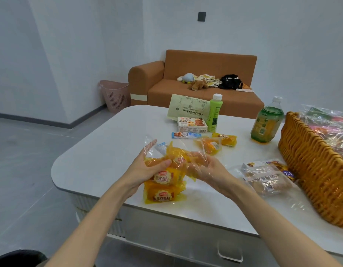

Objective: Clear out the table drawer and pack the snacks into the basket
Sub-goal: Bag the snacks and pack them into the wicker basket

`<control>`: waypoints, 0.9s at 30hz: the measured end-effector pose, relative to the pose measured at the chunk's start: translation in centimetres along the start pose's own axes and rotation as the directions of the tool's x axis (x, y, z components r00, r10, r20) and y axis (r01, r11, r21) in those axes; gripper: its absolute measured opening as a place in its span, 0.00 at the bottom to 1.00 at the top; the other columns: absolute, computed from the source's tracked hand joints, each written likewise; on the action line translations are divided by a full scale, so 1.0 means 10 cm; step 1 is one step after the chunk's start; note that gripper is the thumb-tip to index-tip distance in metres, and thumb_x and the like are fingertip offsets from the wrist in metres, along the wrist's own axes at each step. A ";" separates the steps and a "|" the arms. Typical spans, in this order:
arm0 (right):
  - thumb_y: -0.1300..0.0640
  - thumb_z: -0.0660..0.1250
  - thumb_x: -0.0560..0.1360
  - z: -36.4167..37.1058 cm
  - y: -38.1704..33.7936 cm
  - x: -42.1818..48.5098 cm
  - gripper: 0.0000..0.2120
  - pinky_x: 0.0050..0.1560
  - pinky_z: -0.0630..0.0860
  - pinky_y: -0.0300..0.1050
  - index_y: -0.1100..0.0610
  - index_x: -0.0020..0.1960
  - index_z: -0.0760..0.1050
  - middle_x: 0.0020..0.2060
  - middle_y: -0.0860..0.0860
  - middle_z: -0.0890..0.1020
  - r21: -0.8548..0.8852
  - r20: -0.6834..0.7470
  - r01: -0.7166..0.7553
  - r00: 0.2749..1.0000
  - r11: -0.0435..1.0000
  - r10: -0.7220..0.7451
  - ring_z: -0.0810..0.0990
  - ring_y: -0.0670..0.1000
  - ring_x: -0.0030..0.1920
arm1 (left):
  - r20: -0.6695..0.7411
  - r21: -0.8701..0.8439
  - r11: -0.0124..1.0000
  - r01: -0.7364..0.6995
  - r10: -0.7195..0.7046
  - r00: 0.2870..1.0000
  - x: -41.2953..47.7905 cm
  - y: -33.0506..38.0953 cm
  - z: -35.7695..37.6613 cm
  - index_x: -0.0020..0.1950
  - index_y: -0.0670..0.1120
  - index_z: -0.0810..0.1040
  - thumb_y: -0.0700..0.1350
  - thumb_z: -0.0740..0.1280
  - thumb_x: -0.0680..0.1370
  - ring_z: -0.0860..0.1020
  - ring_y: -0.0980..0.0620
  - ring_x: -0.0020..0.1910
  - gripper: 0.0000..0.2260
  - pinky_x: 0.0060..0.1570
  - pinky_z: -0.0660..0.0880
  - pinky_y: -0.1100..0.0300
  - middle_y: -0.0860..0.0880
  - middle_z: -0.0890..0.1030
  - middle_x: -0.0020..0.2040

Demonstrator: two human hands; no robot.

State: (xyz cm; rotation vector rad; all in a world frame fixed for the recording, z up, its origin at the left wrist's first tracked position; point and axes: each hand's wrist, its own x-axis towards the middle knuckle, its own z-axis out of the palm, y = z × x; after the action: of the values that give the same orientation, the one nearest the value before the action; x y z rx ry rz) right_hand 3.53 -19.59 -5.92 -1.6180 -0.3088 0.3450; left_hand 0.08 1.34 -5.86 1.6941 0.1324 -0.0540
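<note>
Both my hands hold a bunch of yellow bread packets in clear wrappers above the white table. My left hand grips the bunch from the left with the thumb across a packet. My right hand cups it from the right. One packet lies underneath near the table's front edge. The woven basket stands at the right with wrapped snacks inside. The drawer front with its handle sits below the tabletop and looks closed.
On the table lie two more yellow packets, a blue snack bar, a biscuit box, a green bottle, a juice bottle, a paper bag and a clear pastry bag. Behind stand a sofa and a pink bin.
</note>
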 end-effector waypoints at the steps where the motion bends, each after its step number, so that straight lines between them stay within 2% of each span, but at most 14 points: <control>1: 0.51 0.74 0.65 -0.01 0.01 0.00 0.27 0.54 0.80 0.44 0.59 0.61 0.75 0.55 0.54 0.82 -0.094 -0.025 0.036 0.999 0.995 -0.038 0.82 0.53 0.56 | -0.002 -0.012 1.000 0.010 -0.010 1.000 0.00 -0.01 0.01 0.69 0.68 0.62 0.61 0.76 0.55 0.78 0.48 0.59 0.45 0.53 0.80 0.51 0.50 0.74 0.66; 3: 0.53 0.75 0.66 -0.03 -0.01 0.00 0.24 0.48 0.79 0.36 0.58 0.59 0.76 0.51 0.52 0.83 -0.196 -0.038 0.110 0.992 0.974 -0.120 0.82 0.48 0.53 | -0.012 -0.068 0.997 0.031 -0.031 0.999 0.00 -0.02 0.04 0.65 0.64 0.67 0.58 0.78 0.54 0.80 0.48 0.55 0.41 0.52 0.80 0.49 0.49 0.79 0.61; 6: 0.60 0.74 0.70 -0.08 -0.11 0.01 0.15 0.44 0.75 0.28 0.57 0.56 0.79 0.47 0.47 0.84 -0.242 -0.012 0.185 0.981 0.952 -0.194 0.81 0.38 0.47 | -0.041 -0.126 0.991 0.042 -0.047 0.998 -0.02 -0.02 0.11 0.59 0.57 0.71 0.58 0.77 0.55 0.82 0.47 0.51 0.33 0.49 0.81 0.51 0.46 0.82 0.57; 7: 0.61 0.73 0.71 -0.09 -0.12 0.01 0.14 0.46 0.76 0.29 0.56 0.56 0.79 0.47 0.47 0.84 -0.228 0.005 0.187 0.982 0.956 -0.191 0.81 0.39 0.48 | -0.045 -0.128 0.991 0.039 -0.045 0.998 -0.02 -0.01 0.14 0.59 0.56 0.71 0.58 0.76 0.56 0.82 0.47 0.51 0.33 0.49 0.81 0.51 0.46 0.82 0.56; 10: 0.58 0.73 0.70 -0.08 -0.10 0.05 0.13 0.54 0.79 0.41 0.54 0.55 0.79 0.48 0.48 0.85 -0.072 0.028 0.152 0.988 0.986 -0.150 0.82 0.47 0.53 | -0.025 -0.116 0.993 0.026 -0.029 0.999 -0.02 0.02 0.16 0.61 0.55 0.70 0.57 0.76 0.56 0.82 0.47 0.51 0.35 0.52 0.80 0.51 0.46 0.82 0.56; 12: 0.60 0.73 0.69 -0.04 -0.08 0.08 0.13 0.55 0.80 0.45 0.54 0.53 0.80 0.49 0.51 0.85 0.029 -0.003 0.106 0.994 0.994 -0.106 0.83 0.51 0.53 | 0.004 -0.111 0.994 0.020 -0.020 1.000 -0.01 0.03 0.15 0.63 0.56 0.70 0.57 0.78 0.55 0.82 0.48 0.52 0.38 0.54 0.79 0.49 0.47 0.82 0.56; 14: 0.59 0.74 0.69 -0.01 -0.08 0.11 0.09 0.50 0.81 0.45 0.53 0.49 0.81 0.47 0.53 0.86 0.108 -0.055 0.065 0.997 0.992 -0.059 0.84 0.52 0.50 | 0.029 -0.037 0.999 -0.003 0.004 1.000 -0.02 0.02 0.18 0.61 0.58 0.69 0.55 0.78 0.57 0.81 0.51 0.52 0.35 0.51 0.80 0.54 0.51 0.81 0.54; 16: 0.58 0.74 0.71 -0.01 -0.09 0.12 0.05 0.44 0.81 0.42 0.51 0.45 0.81 0.45 0.52 0.86 0.117 -0.100 0.071 0.993 0.991 -0.060 0.85 0.50 0.46 | 0.045 0.009 0.999 -0.031 0.030 0.999 -0.03 -0.02 0.22 0.60 0.59 0.67 0.53 0.78 0.60 0.80 0.55 0.51 0.32 0.47 0.79 0.60 0.55 0.80 0.53; 18: 0.58 0.73 0.71 -0.01 -0.10 0.12 0.05 0.43 0.81 0.41 0.52 0.47 0.81 0.44 0.51 0.86 0.100 -0.093 0.061 0.994 0.993 -0.052 0.85 0.50 0.45 | 0.044 0.001 1.000 -0.027 0.027 0.999 -0.02 -0.03 0.26 0.61 0.59 0.66 0.52 0.78 0.61 0.79 0.55 0.52 0.33 0.48 0.79 0.60 0.55 0.79 0.54; 20: 0.57 0.72 0.72 0.00 -0.09 0.13 0.08 0.47 0.81 0.44 0.55 0.51 0.81 0.47 0.52 0.86 0.135 -0.025 0.006 1.000 0.991 -0.003 0.85 0.51 0.48 | 0.058 -0.011 0.999 -0.044 0.045 0.997 -0.02 -0.04 0.26 0.62 0.58 0.68 0.52 0.78 0.61 0.79 0.56 0.53 0.33 0.48 0.80 0.59 0.55 0.79 0.55; 23: 0.54 0.71 0.72 0.01 -0.06 0.14 0.13 0.57 0.79 0.53 0.55 0.55 0.79 0.53 0.55 0.84 0.175 0.059 -0.064 0.997 0.983 0.055 0.83 0.55 0.54 | 0.106 0.008 0.995 -0.095 0.094 0.990 -0.01 -0.01 0.25 0.65 0.56 0.70 0.52 0.78 0.61 0.81 0.56 0.53 0.35 0.49 0.80 0.59 0.55 0.81 0.56; 27: 0.55 0.68 0.75 0.00 -0.08 0.14 0.07 0.56 0.79 0.49 0.49 0.53 0.77 0.51 0.49 0.84 0.136 0.075 -0.080 0.995 0.987 0.070 0.82 0.49 0.53 | 0.145 0.003 0.995 -0.104 0.103 0.984 0.00 0.00 0.23 0.66 0.56 0.70 0.49 0.78 0.64 0.81 0.57 0.52 0.33 0.48 0.80 0.60 0.56 0.82 0.56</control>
State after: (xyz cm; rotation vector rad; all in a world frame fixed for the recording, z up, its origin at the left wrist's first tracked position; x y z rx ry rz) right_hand 4.82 -19.01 -5.15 -1.4848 -0.2712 0.4720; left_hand 0.15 -0.94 -6.16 1.6994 -0.0650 -0.1001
